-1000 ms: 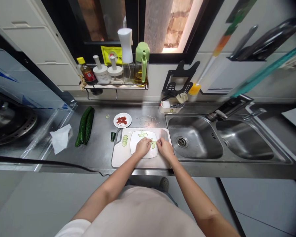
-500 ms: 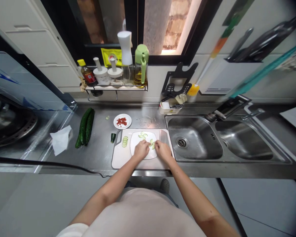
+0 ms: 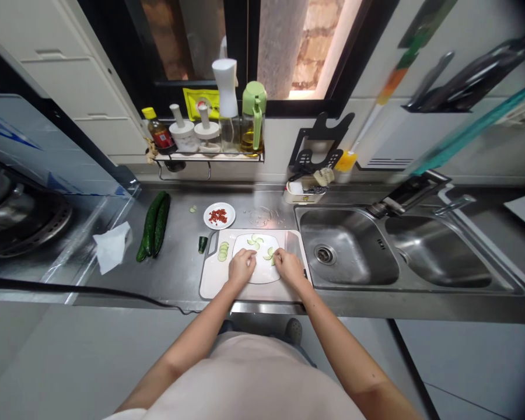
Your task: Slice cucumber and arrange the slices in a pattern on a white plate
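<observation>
Left hand [image 3: 242, 267] is over the white plate's [image 3: 263, 276] left edge, fingers bunched. Curved green slices [image 3: 269, 254] lie on the plate's right part, nearer the right hand [image 3: 289, 267], fingers curled in. Can't tell if either's pinching anything tbh.

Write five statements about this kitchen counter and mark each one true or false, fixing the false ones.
1. The square plate lies on the cutting board. True.
2. The round plate holds green slices. False: it holds red pieces.
3. Two cucumbers lie left of the cutting board. True.
4. The left hand is over the sink. False: it is over the square plate.
5. The yellow-capped bottle stands on the shelf. True.
</observation>
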`<state>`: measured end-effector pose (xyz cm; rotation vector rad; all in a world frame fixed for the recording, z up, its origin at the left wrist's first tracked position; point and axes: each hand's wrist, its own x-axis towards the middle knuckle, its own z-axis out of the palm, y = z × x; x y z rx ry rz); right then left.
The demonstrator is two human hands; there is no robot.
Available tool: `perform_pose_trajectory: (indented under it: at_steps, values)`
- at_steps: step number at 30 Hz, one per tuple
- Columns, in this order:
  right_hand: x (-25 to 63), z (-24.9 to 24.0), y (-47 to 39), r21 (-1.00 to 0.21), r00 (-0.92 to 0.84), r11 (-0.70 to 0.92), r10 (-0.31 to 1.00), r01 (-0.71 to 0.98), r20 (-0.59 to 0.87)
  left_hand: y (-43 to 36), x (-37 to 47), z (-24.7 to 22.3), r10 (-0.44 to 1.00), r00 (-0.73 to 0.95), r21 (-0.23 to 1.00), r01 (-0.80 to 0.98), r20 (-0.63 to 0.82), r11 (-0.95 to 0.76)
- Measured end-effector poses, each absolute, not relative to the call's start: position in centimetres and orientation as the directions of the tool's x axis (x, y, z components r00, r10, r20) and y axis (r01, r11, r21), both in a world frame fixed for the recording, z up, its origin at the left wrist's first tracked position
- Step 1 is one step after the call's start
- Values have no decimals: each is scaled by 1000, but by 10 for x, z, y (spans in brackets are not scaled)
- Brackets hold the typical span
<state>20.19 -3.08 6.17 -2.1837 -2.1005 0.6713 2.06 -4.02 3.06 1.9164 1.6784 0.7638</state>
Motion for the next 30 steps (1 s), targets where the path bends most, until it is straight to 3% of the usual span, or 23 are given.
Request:
perform_pose_trajectory:
  at_steps: [7,14,20,30]
  values:
    - [201,65,-28,-321,-8,-89,958,943,-288,-43,-26,30,958,-287,589,778,23,219]
    - [202,58,-30,-320,-3,-90,961,943,-278,-47,-52,24,892,-444,437,788,-84,434]
    - [203,55,-32,-329,-16,-73,966,941,-258,-47,-55,19,889,-449,387,807,-88,445]
    - [202,59,-33,-366,-19,-72,971,928,-239,-42,-50,21,905,-416,503,765,-90,402]
